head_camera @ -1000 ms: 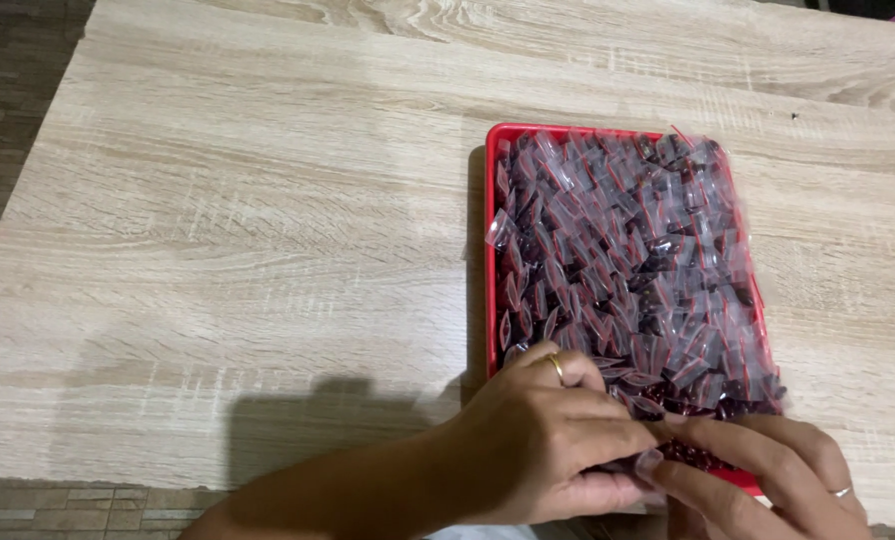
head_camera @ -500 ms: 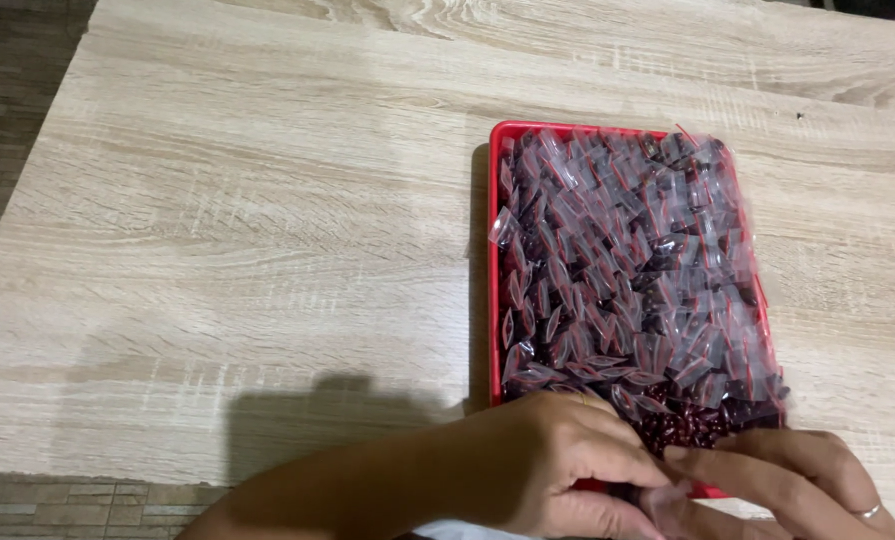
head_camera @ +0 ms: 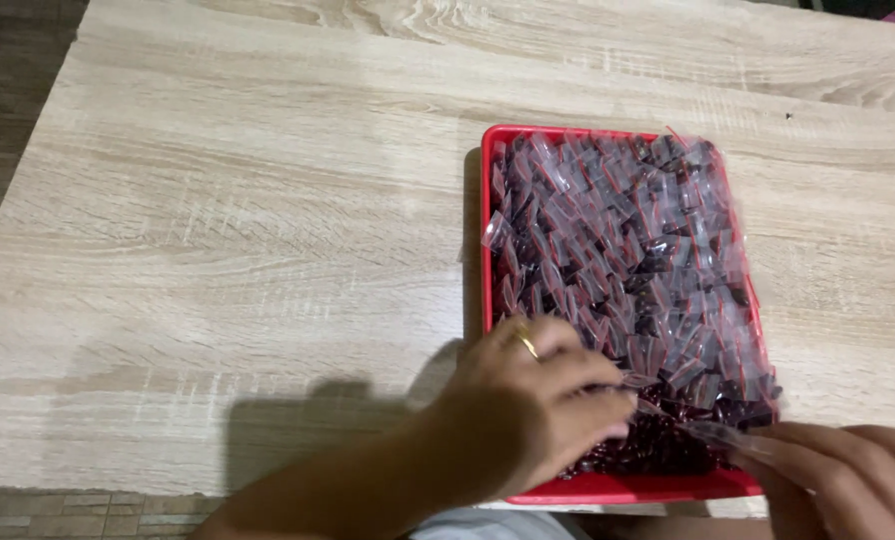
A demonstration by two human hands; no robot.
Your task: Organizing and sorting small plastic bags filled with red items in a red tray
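Light wood-grain worktop (head_camera: 218, 220), evenly lit, soft shadow near its front edge. Darker tiled floor (head_camera: 8, 90) past the left edge.

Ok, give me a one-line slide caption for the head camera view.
Left hand and right hand reach into a red tray of small clear packets on a wooden table.

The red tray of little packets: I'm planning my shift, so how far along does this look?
Done: small clear packets with dark contents cover most of the red tray. In hand: the left hand and right hand work at the near end. Left: a patch of loose dark pieces there is unbagged.
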